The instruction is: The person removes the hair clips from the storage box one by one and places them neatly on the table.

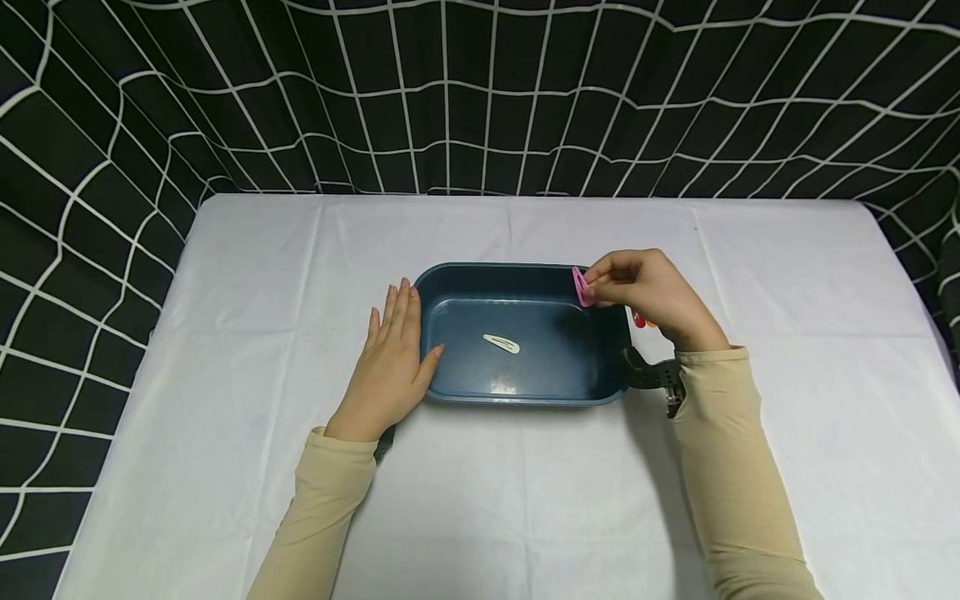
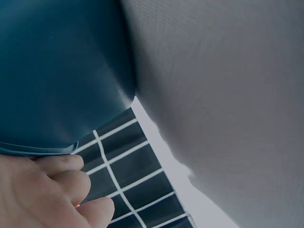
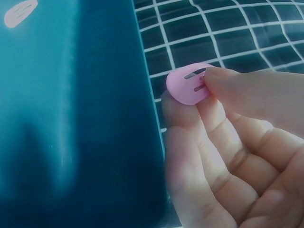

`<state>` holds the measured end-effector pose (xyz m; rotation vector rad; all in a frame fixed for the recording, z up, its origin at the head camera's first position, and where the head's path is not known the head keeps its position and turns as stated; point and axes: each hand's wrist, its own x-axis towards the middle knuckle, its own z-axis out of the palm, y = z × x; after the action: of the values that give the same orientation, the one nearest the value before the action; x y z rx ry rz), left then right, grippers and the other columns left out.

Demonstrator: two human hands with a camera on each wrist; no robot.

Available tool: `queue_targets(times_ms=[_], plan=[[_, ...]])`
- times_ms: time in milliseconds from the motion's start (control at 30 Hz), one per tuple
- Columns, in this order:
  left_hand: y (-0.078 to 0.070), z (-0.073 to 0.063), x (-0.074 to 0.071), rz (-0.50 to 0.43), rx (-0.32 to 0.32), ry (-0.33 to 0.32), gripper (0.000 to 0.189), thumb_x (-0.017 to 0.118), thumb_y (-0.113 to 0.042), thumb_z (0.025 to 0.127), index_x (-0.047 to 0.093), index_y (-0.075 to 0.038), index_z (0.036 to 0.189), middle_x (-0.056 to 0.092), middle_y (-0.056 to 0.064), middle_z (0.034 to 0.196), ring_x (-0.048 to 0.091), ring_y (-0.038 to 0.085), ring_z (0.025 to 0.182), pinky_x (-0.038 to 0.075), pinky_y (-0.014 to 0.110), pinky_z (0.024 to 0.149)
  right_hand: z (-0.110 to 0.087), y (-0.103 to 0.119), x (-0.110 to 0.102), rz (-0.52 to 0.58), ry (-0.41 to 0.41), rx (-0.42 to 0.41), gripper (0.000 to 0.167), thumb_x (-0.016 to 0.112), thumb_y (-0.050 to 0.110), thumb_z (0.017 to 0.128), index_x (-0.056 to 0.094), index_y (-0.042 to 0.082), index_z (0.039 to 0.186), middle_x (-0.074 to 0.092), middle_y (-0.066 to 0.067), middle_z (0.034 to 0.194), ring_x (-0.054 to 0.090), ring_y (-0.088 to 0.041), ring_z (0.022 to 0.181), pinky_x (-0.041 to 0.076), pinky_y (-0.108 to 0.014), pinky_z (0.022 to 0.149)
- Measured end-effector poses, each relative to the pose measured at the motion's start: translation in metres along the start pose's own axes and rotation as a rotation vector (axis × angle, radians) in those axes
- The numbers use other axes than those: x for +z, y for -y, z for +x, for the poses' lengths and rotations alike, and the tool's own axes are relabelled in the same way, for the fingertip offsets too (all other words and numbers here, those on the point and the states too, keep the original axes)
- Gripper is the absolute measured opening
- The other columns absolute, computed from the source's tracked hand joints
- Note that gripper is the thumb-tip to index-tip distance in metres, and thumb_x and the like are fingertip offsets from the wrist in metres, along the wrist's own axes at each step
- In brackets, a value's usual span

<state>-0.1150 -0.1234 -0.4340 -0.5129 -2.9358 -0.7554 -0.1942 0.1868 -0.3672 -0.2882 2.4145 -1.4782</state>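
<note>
My right hand (image 1: 637,287) pinches a pink snap hair clip (image 1: 581,287) between thumb and fingertips, over the right end of a dark blue tray (image 1: 525,398). In the right wrist view the clip's (image 3: 187,85) rounded end and slots show beside the tray wall. A cream hair clip (image 1: 501,343) lies on the tray floor, left of its middle. My left hand (image 1: 390,362) rests at the tray's left end, fingers straight and thumb over the rim. The left wrist view shows its fingertips (image 2: 69,183) beside the tray's rim.
Red and orange pieces (image 1: 639,319) peek out on the table just right of the tray, partly hidden by my right hand. A white cloth (image 1: 225,417) covers the table. Black sheeting with white netting (image 1: 465,100) hangs behind and at the sides.
</note>
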Motion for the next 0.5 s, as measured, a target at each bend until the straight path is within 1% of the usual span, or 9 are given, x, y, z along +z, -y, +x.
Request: queue_targets(times_ms=[167,267,400,500], plan=[[0.001,0.000,0.000,0.001,0.004,-0.002,0.071,0.048,-0.027,0.098,0.012,0.012,0.145,0.004,0.025,0.154,0.002,0.035,0.143,0.004,0.052,0.112,-0.003,-0.001,-0.005,-0.004,-0.011,0.024,0.021,0.069,0.009,0.085,0.064,-0.007,0.097,0.070,-0.001,0.078,0.068,-0.021,0.076,0.051,-0.025,0.066],[0.001,0.000,0.000,0.004,0.005,-0.002,0.071,0.048,-0.027,0.098,0.012,0.012,0.145,0.004,0.025,0.154,0.003,0.036,0.143,0.004,0.052,0.112,-0.004,-0.003,-0.007,-0.015,-0.026,0.042,0.019,0.067,0.010,0.087,0.065,-0.006,0.098,0.070,-0.003,0.080,0.067,-0.024,0.078,0.051,-0.026,0.067],[0.001,0.000,0.000,0.003,0.003,0.002,0.071,0.048,-0.027,0.098,0.012,0.012,0.145,0.003,0.024,0.154,0.003,0.036,0.143,0.004,0.052,0.112,-0.005,-0.006,-0.009,-0.023,-0.045,0.057,0.017,0.064,0.010,0.088,0.066,-0.005,0.098,0.070,-0.004,0.080,0.067,-0.024,0.078,0.051,-0.027,0.067],[0.000,0.000,0.000,0.005,0.005,0.001,0.071,0.048,-0.027,0.098,0.012,0.012,0.145,0.004,0.025,0.154,0.003,0.036,0.142,0.005,0.052,0.112,-0.006,-0.009,-0.013,-0.032,-0.034,0.042,0.020,0.064,0.010,0.089,0.065,-0.006,0.100,0.070,-0.001,0.079,0.067,-0.019,0.075,0.048,-0.025,0.057]])
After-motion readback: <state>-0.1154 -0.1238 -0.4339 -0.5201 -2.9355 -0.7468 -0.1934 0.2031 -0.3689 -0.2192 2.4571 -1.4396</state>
